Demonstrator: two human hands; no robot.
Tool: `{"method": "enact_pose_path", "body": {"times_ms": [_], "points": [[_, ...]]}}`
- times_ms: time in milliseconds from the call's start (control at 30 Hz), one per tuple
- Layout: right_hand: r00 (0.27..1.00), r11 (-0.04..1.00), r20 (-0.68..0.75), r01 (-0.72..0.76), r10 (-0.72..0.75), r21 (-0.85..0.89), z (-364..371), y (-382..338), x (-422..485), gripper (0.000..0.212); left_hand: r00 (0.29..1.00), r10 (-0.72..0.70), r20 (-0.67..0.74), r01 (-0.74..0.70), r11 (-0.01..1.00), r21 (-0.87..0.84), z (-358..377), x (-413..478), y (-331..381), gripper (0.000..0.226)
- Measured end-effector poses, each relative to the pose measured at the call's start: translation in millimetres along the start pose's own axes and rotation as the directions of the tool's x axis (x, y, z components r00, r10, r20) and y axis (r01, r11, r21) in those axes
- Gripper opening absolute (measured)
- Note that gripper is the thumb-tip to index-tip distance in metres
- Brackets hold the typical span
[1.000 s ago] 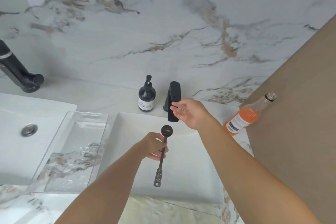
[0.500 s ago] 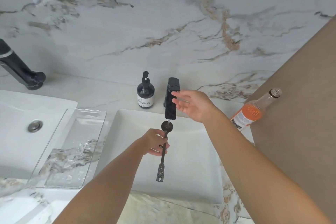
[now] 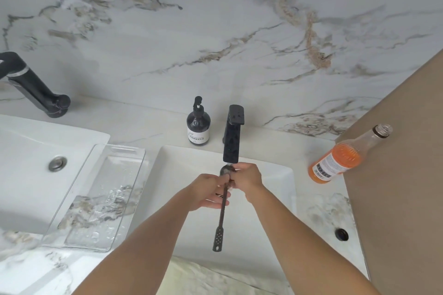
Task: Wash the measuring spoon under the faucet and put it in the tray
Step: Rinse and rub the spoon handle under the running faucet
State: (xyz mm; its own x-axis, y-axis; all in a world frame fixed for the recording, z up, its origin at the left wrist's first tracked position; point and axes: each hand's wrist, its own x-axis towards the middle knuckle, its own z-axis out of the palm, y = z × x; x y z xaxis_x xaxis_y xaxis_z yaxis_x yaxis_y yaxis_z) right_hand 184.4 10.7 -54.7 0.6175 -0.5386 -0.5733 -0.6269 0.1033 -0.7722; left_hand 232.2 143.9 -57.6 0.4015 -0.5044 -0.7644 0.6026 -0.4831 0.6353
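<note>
A dark long-handled measuring spoon (image 3: 221, 220) hangs over the white sink (image 3: 268, 182), its bowl right under the spout of the black faucet (image 3: 232, 136). My left hand (image 3: 206, 193) grips the handle's upper part. My right hand (image 3: 247, 178) closes on the spoon just below the bowl, fingers touching it. The perforated handle end points toward me. A clear glass tray (image 3: 72, 201) lies on the counter left of the sink, wet inside.
A dark pump bottle (image 3: 198, 124) stands left of the faucet. A bottle of orange liquid (image 3: 345, 155) stands at the right, beside a brown panel (image 3: 402, 175). A second sink (image 3: 28, 175) and black faucet (image 3: 33, 86) are at the far left.
My right hand left the faucet's top and came down onto the spoon near its bowl. The spoon's bowl moved up under the spout.
</note>
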Motion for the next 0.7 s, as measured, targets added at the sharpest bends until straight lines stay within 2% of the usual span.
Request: {"method": "enact_pose_path", "body": {"times_ms": [100, 167, 233, 400, 467, 533, 567, 700], "points": [[0.994, 0.988, -0.063, 0.082, -0.091, -0.132, 3.9, -4.2, 0.8, 0.007, 0.993, 0.003, -0.118, -0.002, 1.000, 0.008, 9.9, 3.2, 6.4, 0.038], [0.994, 0.985, -0.024, 0.101, -0.106, -0.140, 4.4, -5.7, 2.8, 0.002, 0.974, 0.045, -0.224, -0.048, 0.999, -0.004, 17.6, 6.7, 10.8, 0.041], [0.996, 0.994, 0.039, 0.085, -0.082, -0.072, 2.2, -6.8, 5.0, 0.008, 0.959, 0.083, -0.269, -0.097, 0.994, -0.040, 22.4, 10.5, 15.2, 0.035], [0.990, 0.975, 0.135, 0.016, -0.047, 0.219, -11.5, -4.2, 9.3, 0.022, 0.986, 0.109, -0.123, -0.124, 0.985, -0.120, 21.0, 18.2, 20.9, 0.024], [0.983, 0.950, 0.173, 0.000, -0.057, 0.313, -15.7, -2.8, 7.6, 0.023, 0.975, 0.125, -0.184, -0.135, 0.990, -0.042, 21.3, 24.7, 21.0, 0.026], [0.976, 0.941, 0.206, -0.010, -0.063, 0.339, -15.4, -1.7, 5.6, 0.026, 0.939, 0.135, -0.315, -0.112, 0.990, 0.090, 21.0, 29.1, 19.6, 0.036], [0.976, 0.944, 0.209, -0.010, -0.063, 0.330, -13.9, -1.5, 4.6, 0.026, 0.931, 0.130, -0.340, -0.103, 0.990, 0.097, 20.4, 30.0, 18.6, 0.037], [0.985, 0.964, 0.159, 0.018, -0.063, 0.267, -13.6, 2.1, 5.5, 0.023, 0.986, 0.080, -0.146, -0.093, 0.992, -0.086, 19.6, 28.3, 16.2, 0.028]]}}
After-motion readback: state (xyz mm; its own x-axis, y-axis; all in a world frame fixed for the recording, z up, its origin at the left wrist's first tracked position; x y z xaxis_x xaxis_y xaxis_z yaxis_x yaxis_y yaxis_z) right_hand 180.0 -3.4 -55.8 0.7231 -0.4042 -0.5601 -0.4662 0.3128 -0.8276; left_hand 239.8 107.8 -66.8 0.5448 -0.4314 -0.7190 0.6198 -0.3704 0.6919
